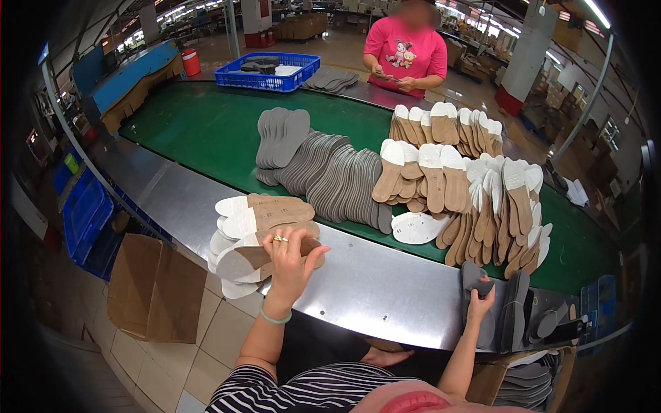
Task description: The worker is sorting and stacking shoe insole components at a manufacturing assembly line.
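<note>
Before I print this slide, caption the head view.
Left hand on tan insoles, right hand gripping a grey insole, beside a green surface.

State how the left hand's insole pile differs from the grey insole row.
The insole pile shows brown and white; the insole row, grey. The pile lies on the metal edge, the row on the green belt. The row is longer than the pile. Both are overlapping insoles.

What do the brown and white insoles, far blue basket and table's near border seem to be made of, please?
Brown and white insoles: perhaps fabric or fibreboard, matte, showing no shine; core unclear. Far blue basket: probably moulded plastic, slightly glossy, with latticed walls. Near border: likely sheet metal, given its silvery reflections.
</note>
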`<state>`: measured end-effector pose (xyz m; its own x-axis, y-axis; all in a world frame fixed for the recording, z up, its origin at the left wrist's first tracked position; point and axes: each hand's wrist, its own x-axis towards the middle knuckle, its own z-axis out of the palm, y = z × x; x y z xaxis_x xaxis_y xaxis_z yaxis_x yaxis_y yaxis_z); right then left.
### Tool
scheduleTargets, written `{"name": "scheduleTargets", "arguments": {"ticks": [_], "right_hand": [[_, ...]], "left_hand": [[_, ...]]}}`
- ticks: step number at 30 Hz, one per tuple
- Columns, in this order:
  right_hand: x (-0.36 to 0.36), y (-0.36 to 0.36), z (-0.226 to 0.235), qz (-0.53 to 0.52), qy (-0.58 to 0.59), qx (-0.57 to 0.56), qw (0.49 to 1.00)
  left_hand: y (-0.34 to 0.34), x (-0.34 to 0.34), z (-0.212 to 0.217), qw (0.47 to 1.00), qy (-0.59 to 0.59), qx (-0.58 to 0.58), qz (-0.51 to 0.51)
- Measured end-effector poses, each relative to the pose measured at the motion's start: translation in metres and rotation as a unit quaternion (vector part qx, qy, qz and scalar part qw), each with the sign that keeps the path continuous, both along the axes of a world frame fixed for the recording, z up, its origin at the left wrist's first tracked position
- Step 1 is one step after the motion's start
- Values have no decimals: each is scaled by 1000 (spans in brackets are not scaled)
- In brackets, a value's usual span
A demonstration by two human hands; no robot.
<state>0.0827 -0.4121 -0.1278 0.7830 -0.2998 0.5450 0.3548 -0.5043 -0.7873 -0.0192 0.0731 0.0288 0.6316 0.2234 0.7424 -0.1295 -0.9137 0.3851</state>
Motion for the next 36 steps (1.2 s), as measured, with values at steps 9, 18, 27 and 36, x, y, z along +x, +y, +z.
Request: {"name": "scheduleTargets", "arguments": {"ticks": [9,18,27,36], "right_hand": [[-8,3,15,16,13,10,1000],[-12,2,17,7,0,72,997],[-11,-7,7,-11,-5,125,992],[-11,-21,43,124,111,246,955]], "left_hand": [[-71,-3,33,773,-104,-489,-391],[-105,85,-125,619,178,-721,-256],[-102,97,-178,784,189,-519,-283],[-94,95,-175,761,204,-535,-304]]}}
